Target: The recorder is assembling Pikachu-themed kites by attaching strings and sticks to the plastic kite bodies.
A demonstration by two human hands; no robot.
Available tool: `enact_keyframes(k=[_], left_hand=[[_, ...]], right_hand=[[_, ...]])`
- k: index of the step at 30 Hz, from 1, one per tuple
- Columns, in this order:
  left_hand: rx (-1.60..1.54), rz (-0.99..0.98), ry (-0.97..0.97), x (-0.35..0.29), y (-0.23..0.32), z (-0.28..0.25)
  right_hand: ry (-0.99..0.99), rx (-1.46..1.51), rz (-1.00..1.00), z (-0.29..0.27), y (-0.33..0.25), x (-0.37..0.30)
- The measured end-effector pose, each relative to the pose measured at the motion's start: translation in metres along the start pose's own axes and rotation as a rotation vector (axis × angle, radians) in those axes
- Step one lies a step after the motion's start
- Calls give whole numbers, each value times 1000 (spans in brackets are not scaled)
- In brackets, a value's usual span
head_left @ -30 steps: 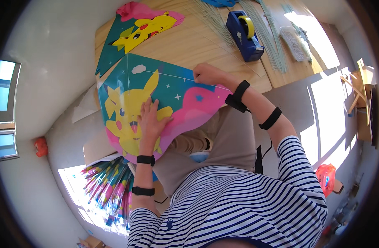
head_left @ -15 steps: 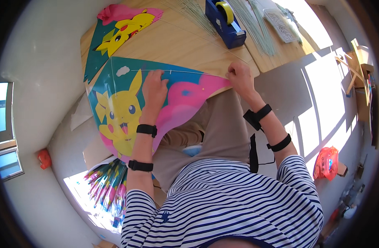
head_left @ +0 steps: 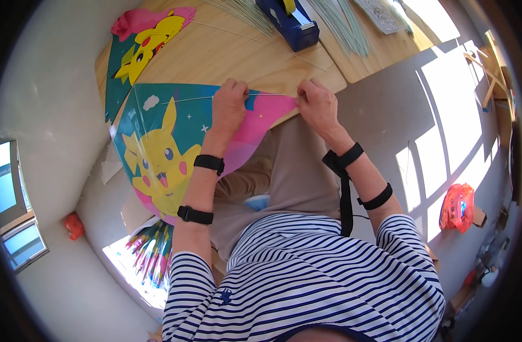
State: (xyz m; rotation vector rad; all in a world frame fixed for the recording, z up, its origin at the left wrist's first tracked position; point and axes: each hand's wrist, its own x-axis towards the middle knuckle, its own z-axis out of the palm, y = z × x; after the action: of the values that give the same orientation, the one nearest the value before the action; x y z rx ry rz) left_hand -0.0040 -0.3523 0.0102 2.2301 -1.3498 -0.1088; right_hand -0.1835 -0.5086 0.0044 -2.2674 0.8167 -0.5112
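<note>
A triangular kite (head_left: 187,122), printed teal and pink with a yellow cartoon animal, lies over the table's near edge and my lap. Along its upper part runs a thin pale rod (head_left: 199,99). My left hand (head_left: 229,111) is closed on the rod, over the teal and pink part of the sheet. At the pink right corner my right hand (head_left: 318,107) pinches with bent fingers; the kite's tip and apparently the rod's end are under them. The fingertips of both hands are partly hidden.
On the wooden table (head_left: 226,54) lie another folded kite (head_left: 144,48), a blue tape dispenser (head_left: 292,25), pale thin rods (head_left: 346,28) and a clear tray (head_left: 383,16) of small parts. A bundle of printed kites (head_left: 150,251) sits at lower left. A red bag (head_left: 458,208) lies on the floor at right.
My left hand has slid right along the rod, closer to my right hand. My right hand stays at the pink corner. The whole view has shifted slightly.
</note>
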Motion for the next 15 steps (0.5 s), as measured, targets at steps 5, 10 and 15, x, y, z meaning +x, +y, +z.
enact_keyframes(k=[5, 10, 15], left_hand=[[60, 80, 0, 4, 1, 0], [159, 199, -14, 9, -4, -5], [224, 312, -32, 12, 2, -12]], right_hand=[[14, 1, 9, 0, 5, -1], [-4, 57, -14, -2, 4, 1], [-13, 51, -1, -2, 5, 1]])
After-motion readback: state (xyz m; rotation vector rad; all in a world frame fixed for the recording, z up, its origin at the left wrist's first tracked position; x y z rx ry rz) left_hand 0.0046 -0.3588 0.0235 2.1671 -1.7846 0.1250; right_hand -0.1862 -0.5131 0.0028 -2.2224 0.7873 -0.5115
